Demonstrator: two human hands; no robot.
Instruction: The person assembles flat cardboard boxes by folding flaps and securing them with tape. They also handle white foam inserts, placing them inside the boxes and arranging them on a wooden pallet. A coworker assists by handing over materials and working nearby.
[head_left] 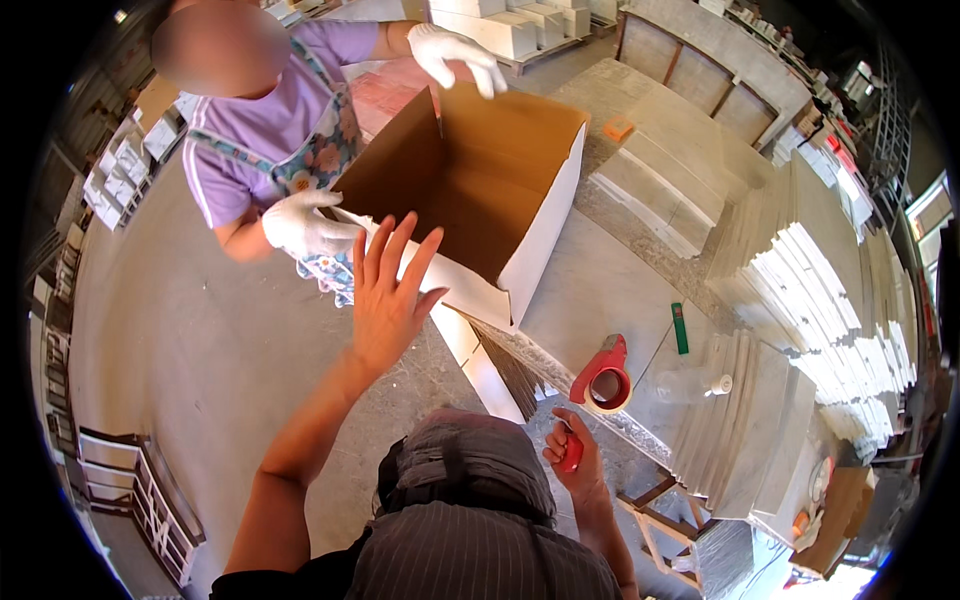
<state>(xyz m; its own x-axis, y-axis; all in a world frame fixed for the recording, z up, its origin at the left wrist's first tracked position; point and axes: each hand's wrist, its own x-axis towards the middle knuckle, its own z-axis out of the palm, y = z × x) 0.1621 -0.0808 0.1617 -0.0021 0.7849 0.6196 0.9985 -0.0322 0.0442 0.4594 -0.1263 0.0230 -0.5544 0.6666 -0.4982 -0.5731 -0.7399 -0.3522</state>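
An open cardboard box (pixel 545 262), white outside and brown inside, stands on the table with its top flaps not folded over. My left hand (pixel 388 305) is raised at the box's near left corner, fingers spread; whether it touches the wall cannot be told. My right hand (pixel 580 455) is low beside the table's near edge, closed around a small red object (pixel 572 454) whose kind is mostly hidden. Across the box, a co-worker's white-gloved hand (pixel 312 224) is at the left corner, and the other gloved hand (pixel 460 58) is over the far side.
On the table (pixel 570 290) lie a red tape dispenser (pixel 602 380), a green box-shaped strip (pixel 680 328) and a clear bottle (pixel 693 384). Stacked cardboard sheets (pixel 715 420) stand to the right. A co-worker in a flowered apron (pixel 320 160) stands far left.
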